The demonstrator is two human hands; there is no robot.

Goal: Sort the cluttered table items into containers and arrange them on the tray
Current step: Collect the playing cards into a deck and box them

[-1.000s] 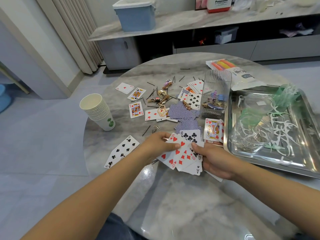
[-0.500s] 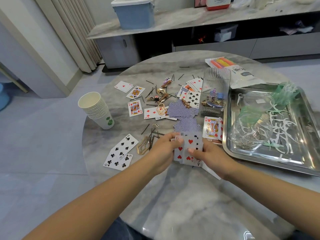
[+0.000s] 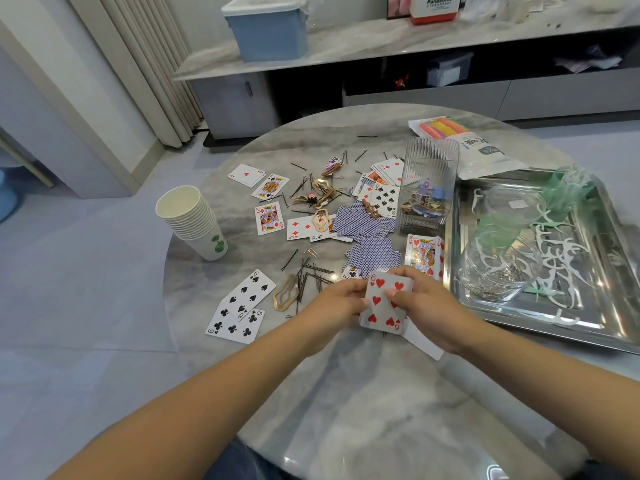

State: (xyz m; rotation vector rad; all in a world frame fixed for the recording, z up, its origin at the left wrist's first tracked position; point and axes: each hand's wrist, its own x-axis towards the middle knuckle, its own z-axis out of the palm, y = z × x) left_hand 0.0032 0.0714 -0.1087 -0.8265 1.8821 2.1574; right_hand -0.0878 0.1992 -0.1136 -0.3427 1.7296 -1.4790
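Gripping the card stack [image 3: 385,301], both hands' [image 3: 341,304] [image 3: 424,306] curled fingers hide its side edges and lower cards.

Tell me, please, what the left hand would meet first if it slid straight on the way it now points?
Probably the right hand: the left hand points across at it, both holding the card stack. Depth is hard to judge.

Both bare forearms extend forward and converge at centre. Left hand [image 3: 337,301] grips the left edge of a squared stack of white playing cards [image 3: 385,304]; right hand [image 3: 424,306] grips its right edge, thumb on top.
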